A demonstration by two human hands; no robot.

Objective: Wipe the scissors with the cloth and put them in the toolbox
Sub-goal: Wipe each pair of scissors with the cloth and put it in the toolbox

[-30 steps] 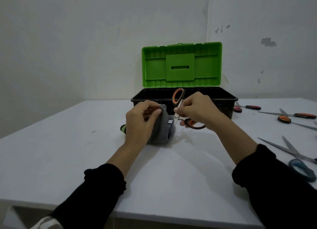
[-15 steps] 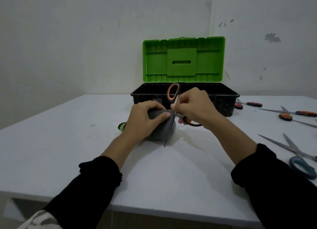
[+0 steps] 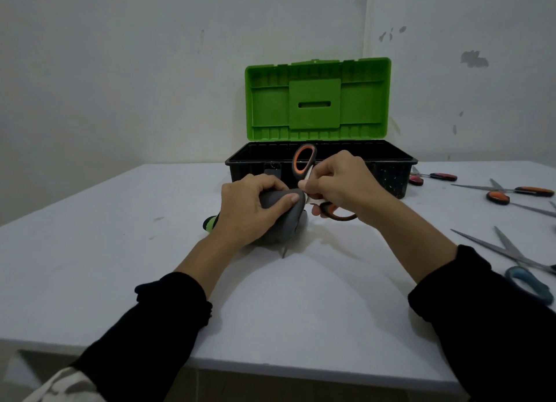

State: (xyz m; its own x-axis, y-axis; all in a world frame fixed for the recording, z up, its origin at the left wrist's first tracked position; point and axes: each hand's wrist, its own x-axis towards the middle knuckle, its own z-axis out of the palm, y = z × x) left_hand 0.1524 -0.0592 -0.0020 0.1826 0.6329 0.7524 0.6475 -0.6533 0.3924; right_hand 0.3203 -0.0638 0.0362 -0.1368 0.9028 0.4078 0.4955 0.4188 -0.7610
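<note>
Now L hand (image 3: pixel 252 204) grips cloth (image 3: pixel 282 224) round blades; R hand (image 3: pixel 340 185) pinches scissors (image 3: pixel 305 161).

Scissors (image 3: pixel 304 161): handle loops of matt black and orange plastic; the blade tip showing below the cloth was dull grey metal. Cloth (image 3: pixel 284 221): soft grey fabric, matt, gathered in smooth folds. Toolbox (image 3: pixel 391 176): moulded plastic, the base black and flecked with pale specks, the lid (image 3: pixel 316 100) bright green, ribbed, faintly sheened. Table (image 3: pixel 90 251): smooth matt white surface with slight scuffs. Spare scissors (image 3: pixel 511 251): bare metal blades.
</note>
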